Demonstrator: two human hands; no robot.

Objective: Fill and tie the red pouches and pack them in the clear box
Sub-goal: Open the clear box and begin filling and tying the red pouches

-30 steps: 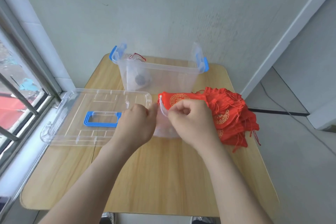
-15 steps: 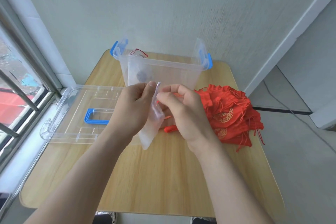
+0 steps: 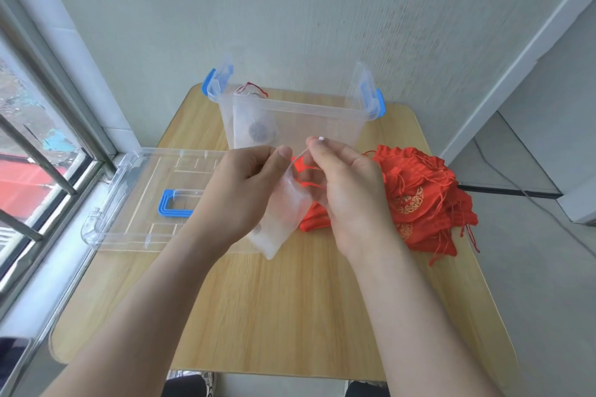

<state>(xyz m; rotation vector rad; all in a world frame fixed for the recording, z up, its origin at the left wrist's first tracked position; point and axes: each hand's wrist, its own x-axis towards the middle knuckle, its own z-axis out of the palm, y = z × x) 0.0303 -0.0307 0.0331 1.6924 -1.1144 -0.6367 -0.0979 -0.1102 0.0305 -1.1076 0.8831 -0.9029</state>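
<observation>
Both hands hold a small translucent white mesh bag above the table's middle. My left hand pinches the bag's top edge with thumb and fingers. My right hand pinches the bag's thin drawstring, pulled up to the fingertips. A pile of red pouches with gold prints and red cords lies just right of my right hand. The clear box with blue latches stands open at the table's back. A similar mesh bag with a dark lump and a red cord leans inside it at the left.
The box's clear lid with a blue handle lies flat at the left, overhanging the wooden table toward the window sill. A barred window is at the far left. The wall stands close behind the box. A cable runs on the floor at the right.
My hands lifted the mesh bag off the table and raised it. My right hand drew the drawstring up and to the right. The camera view tilted slightly.
</observation>
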